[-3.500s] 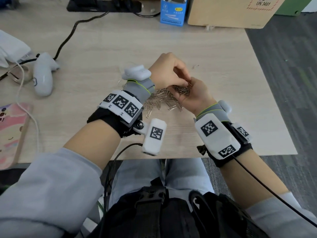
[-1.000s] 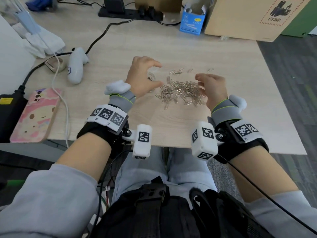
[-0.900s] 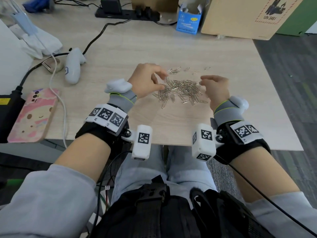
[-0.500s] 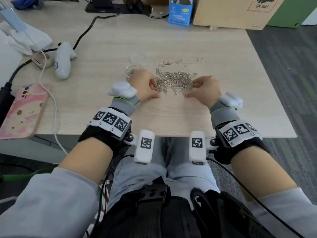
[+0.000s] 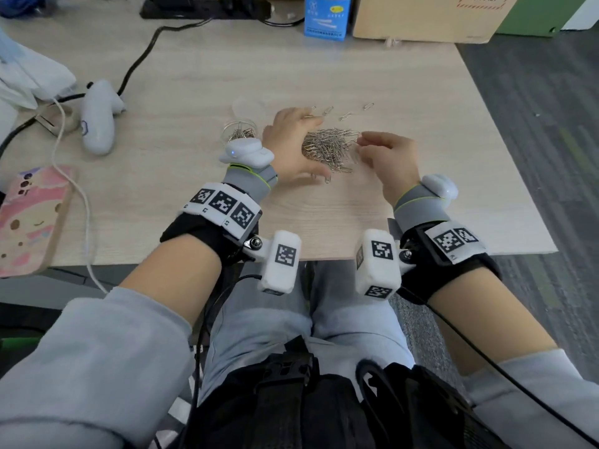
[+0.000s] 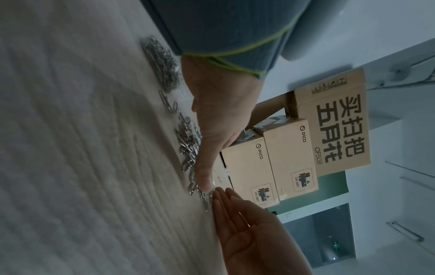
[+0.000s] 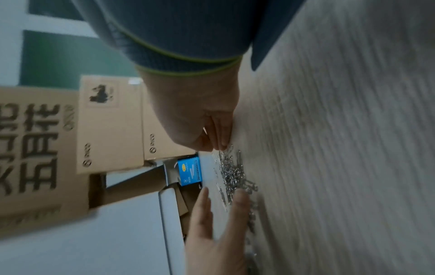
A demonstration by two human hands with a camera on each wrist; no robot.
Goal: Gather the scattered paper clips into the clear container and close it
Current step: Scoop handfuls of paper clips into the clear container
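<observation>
A heap of silver paper clips (image 5: pixel 329 145) lies mid-table, with a few strays (image 5: pixel 345 116) just beyond it. My left hand (image 5: pixel 308 147) is open, cupping the heap's left side with fingers stretched along the far edge and thumb on the near side. My right hand (image 5: pixel 372 147) is open at the heap's right side, fingertips touching the clips; in the left wrist view its palm (image 6: pixel 247 225) faces the heap. The clear container (image 5: pixel 240 132), holding some clips, stands left of my left hand, half hidden by the wrist device. Its clear lid (image 5: pixel 248 106) lies beyond it.
A white controller (image 5: pixel 97 119), cables (image 5: pixel 142 50) and a pink phone (image 5: pixel 30 218) are on the left. A blue box (image 5: pixel 327 16) and a cardboard box (image 5: pixel 421 17) stand at the back. The table's right edge (image 5: pixel 505 147) runs close to the right hand.
Both hands held curled fingers at the heap's near edge half a second ago. Now they are spread open, the left reaching round the far side and the right moved to the right side.
</observation>
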